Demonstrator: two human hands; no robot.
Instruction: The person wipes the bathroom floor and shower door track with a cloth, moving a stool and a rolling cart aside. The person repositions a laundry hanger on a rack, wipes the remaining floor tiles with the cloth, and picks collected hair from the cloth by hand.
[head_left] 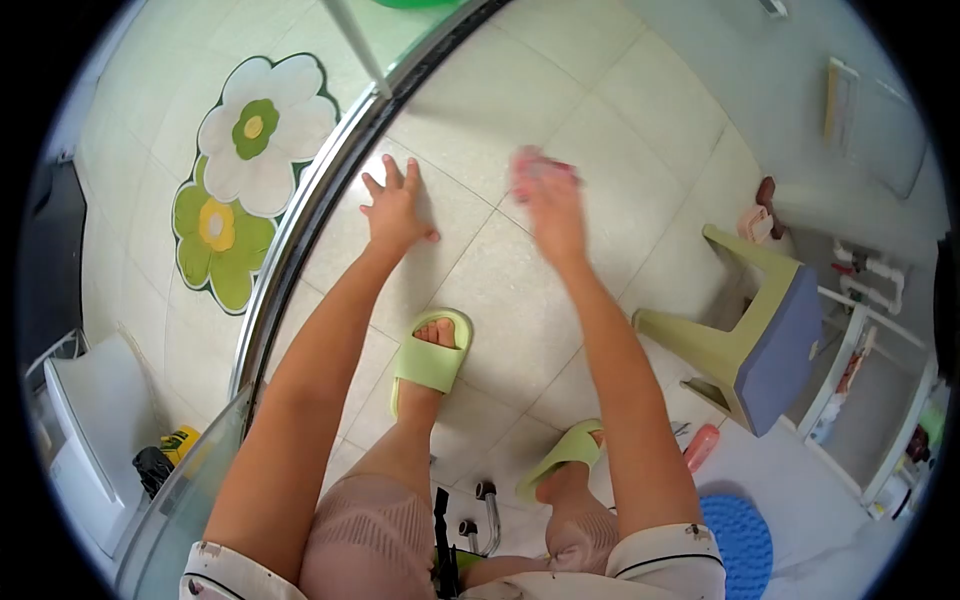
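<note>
The fingers of the right hand [556,215], blurred, grasp a bunched pink cloth [548,168], which is over the pale tiled floor [510,290] ahead of the person and to the right of the left hand [396,212]. That hand's fingers are spread wide and grip nothing; whether they press on the tiles is hard to tell. Just left of it curves a metal door track [322,178], and beyond that lies a flower-shaped mat [285,190] in white and green. Nearer the person are two light-green slippers [428,366], worn on the feet. Out to the right stands a stool [782,350] with a blue-grey seat, near a pink bottle [703,447] and a round blue mat [738,548].
</note>
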